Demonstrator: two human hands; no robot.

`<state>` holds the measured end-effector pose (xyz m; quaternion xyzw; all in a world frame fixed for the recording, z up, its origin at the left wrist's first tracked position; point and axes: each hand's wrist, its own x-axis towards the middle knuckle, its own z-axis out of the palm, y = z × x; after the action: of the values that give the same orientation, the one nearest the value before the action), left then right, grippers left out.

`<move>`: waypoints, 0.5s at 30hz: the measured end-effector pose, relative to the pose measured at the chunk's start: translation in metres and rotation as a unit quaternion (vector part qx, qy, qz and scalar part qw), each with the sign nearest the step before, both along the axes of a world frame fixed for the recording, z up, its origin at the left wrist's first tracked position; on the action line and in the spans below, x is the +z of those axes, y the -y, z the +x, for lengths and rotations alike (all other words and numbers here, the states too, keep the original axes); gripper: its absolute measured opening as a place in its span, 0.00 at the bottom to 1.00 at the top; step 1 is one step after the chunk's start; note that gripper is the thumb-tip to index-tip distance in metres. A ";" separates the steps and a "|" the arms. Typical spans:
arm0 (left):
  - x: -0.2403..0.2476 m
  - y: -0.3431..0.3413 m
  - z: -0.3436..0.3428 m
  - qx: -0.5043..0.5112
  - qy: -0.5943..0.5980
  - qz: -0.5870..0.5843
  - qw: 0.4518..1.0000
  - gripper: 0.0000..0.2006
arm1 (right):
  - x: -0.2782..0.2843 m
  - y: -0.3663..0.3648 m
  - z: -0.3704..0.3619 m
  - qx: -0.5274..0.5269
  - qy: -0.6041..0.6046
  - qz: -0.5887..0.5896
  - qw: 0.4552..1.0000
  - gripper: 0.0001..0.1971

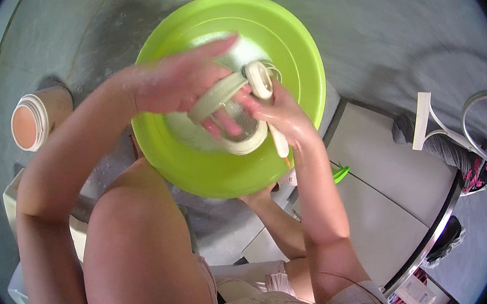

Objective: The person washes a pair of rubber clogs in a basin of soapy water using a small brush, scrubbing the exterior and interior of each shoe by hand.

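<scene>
A cream-and-clear item (249, 146), with a pale curved band, a rounded end and a narrow looped part like a handle, is held over the basin; its exact kind I cannot make out. My right hand (288, 111) grips it by the looped side, fingers wrapped round it. From the left, my left hand (179, 84) reaches across, blurred by motion. Its thumb sticks out above, and its stretched fingers pass behind or inside the pale band, showing pink through it. Below lies a lime-green basin (296, 32) with white suds (247, 49) in it.
A white tub with a peach-coloured end (25, 127) lies at the left. A white squeegee-like tool (424, 122) and a grey hose (477, 98) are at the right, near a white tiled surface (385, 154). A bright green piece (340, 173) sits beside my right forearm.
</scene>
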<state>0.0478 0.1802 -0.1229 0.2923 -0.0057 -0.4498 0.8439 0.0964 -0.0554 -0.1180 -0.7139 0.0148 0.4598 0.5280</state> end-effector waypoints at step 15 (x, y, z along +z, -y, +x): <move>-0.020 -0.010 0.025 0.134 0.258 0.430 0.855 0.13 | -0.030 -0.036 -0.106 -0.363 0.213 -0.013 0.907 0.44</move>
<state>0.0729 0.1900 -0.1430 0.7296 0.0094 -0.1985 0.6544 -0.0094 -0.0198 -0.1482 -0.7468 0.1657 0.0730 0.6399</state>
